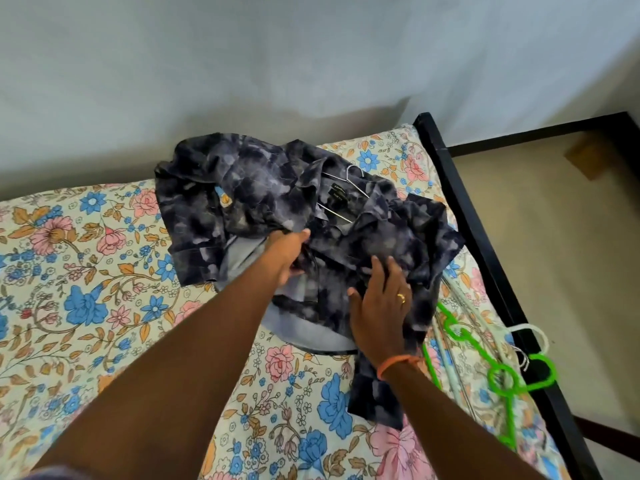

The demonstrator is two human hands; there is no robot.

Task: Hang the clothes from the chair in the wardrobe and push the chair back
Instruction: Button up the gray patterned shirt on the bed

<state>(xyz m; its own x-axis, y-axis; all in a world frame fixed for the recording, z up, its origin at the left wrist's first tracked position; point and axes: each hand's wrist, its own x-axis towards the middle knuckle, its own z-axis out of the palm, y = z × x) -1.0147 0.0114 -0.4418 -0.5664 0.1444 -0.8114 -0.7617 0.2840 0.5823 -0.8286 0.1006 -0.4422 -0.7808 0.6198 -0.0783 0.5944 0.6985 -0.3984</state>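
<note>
We see shirt point(311, 216) on bed point(86, 271) | left hand point(289, 252) fingers gripping its fabric | right hand point(379, 306) fingers spread flat on it

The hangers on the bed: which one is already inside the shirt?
The metal wire hanger, at the collar of the dark blue shirt. The green hanger and white hanger lie bare at the bed's right edge.

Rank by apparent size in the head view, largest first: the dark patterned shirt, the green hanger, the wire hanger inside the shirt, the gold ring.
1. dark patterned shirt
2. green hanger, lying nearer the camera
3. wire hanger, partly hidden in the shirt, so its full size is uncertain
4. gold ring
</note>
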